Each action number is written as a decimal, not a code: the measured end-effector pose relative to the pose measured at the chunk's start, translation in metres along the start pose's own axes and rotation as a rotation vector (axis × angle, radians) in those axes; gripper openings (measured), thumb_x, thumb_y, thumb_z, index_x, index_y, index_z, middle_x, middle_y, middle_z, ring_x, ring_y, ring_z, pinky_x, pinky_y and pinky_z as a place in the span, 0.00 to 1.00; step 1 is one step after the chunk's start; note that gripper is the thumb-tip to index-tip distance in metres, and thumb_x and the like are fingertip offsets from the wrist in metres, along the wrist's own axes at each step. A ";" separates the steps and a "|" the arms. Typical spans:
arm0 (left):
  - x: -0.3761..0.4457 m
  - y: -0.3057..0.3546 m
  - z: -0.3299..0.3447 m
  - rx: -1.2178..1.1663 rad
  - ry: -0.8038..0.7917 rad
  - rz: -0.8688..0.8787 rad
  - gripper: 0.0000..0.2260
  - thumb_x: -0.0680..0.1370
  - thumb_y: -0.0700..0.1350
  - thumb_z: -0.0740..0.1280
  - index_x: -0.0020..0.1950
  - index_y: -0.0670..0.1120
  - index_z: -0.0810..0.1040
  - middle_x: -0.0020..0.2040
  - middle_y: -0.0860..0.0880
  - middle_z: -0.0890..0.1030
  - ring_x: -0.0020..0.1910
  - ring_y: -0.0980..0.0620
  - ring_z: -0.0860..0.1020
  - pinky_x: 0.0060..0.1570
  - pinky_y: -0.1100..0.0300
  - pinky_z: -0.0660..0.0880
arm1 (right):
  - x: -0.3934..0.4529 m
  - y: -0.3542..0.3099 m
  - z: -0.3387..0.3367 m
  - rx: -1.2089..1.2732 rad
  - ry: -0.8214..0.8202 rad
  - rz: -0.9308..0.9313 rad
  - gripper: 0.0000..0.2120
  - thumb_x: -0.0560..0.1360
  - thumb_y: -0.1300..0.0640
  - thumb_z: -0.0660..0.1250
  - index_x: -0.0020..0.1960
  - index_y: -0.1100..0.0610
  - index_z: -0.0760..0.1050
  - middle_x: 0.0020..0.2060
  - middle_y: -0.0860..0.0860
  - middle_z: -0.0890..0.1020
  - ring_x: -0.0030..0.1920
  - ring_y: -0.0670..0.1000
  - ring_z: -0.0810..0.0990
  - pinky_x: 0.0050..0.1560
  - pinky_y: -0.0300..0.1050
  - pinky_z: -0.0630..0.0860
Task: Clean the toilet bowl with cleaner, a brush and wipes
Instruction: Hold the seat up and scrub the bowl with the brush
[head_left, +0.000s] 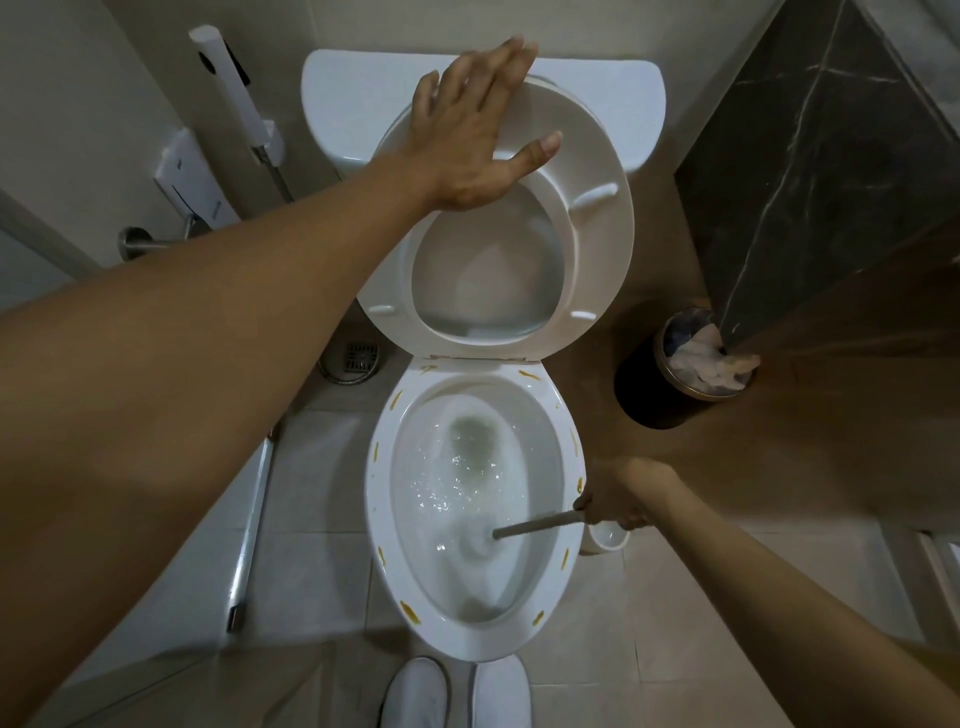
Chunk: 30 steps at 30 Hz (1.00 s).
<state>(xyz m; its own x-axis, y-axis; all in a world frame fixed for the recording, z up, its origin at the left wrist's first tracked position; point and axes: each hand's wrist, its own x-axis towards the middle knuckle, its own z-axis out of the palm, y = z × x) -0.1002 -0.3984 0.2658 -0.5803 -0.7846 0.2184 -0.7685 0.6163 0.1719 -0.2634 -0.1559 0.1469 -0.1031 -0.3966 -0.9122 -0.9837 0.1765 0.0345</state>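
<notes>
The toilet bowl (470, 636) just left of the gripping right hand (618, 501) is glossy white ceramic, its rim dotted with yellow-brown smears. The brush handle (537, 524) in that grip looks matt and dull grey. Under the flat left hand (470, 130), the raised seat (597, 228) is smooth white plastic. The bin (670, 384) beyond the grip is dark, holding crumpled paper (706, 364).

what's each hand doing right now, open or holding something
Left hand: open, fingers spread flat against the raised toilet seat.
Right hand: closed in a grip on the brush handle, brush head down in the toilet bowl.
</notes>
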 end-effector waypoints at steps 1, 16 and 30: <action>0.000 0.000 0.000 0.001 0.000 -0.001 0.37 0.75 0.69 0.46 0.78 0.50 0.45 0.79 0.49 0.47 0.77 0.44 0.48 0.72 0.40 0.45 | -0.001 0.003 -0.006 -0.010 0.009 0.006 0.12 0.79 0.53 0.62 0.57 0.57 0.79 0.29 0.48 0.73 0.25 0.46 0.68 0.27 0.36 0.66; 0.000 0.001 -0.001 0.006 0.004 -0.002 0.37 0.75 0.68 0.47 0.78 0.50 0.45 0.79 0.49 0.47 0.77 0.44 0.48 0.72 0.40 0.45 | 0.002 0.015 -0.030 -0.049 0.116 0.041 0.10 0.79 0.57 0.62 0.51 0.61 0.79 0.34 0.49 0.73 0.37 0.49 0.74 0.37 0.36 0.69; -0.001 0.001 0.000 0.017 0.012 -0.001 0.37 0.76 0.68 0.47 0.78 0.49 0.45 0.79 0.49 0.47 0.77 0.44 0.47 0.72 0.41 0.45 | 0.051 -0.016 0.024 0.095 0.427 -0.071 0.18 0.80 0.54 0.57 0.69 0.50 0.71 0.58 0.56 0.77 0.57 0.58 0.78 0.56 0.50 0.76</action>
<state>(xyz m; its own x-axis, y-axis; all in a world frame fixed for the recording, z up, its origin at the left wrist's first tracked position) -0.0998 -0.3967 0.2661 -0.5762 -0.7842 0.2301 -0.7737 0.6142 0.1555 -0.2498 -0.1575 0.0898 -0.1067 -0.7437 -0.6600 -0.9748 0.2090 -0.0780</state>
